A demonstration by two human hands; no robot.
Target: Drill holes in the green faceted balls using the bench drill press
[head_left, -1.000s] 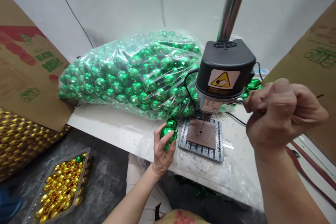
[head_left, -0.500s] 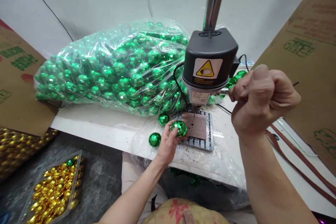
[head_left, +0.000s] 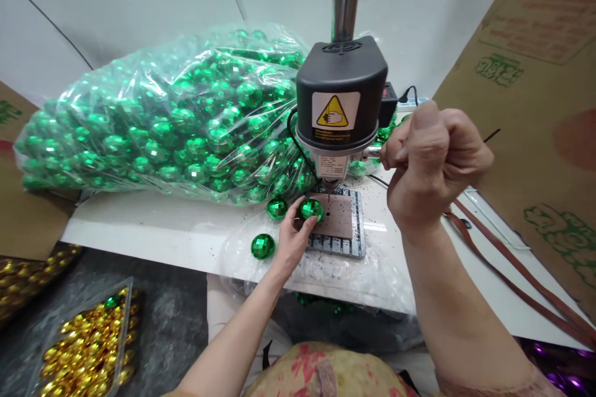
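Between the thumb and fingers of my left hand is a shiny green faceted ball, at the left side of a brown board on a slotted metal base plate. The bit of a small black drill press points down over the board, just right of the ball. My right hand is closed around the press's feed handle. Two loose green balls, one near the bag and one nearer the table edge, lie left of my left hand.
A clear bag of green balls fills the table's back left. Cardboard boxes flank both sides, the right box close to my right arm. A brown strap lies on the right. On the floor, a clear bin holds gold balls. Dark shavings dot the table.
The whole view has shifted, so the press appears further left. My left hand has turned the ball and brought it slightly closer to the bit; my right hand keeps its grip on the handle.
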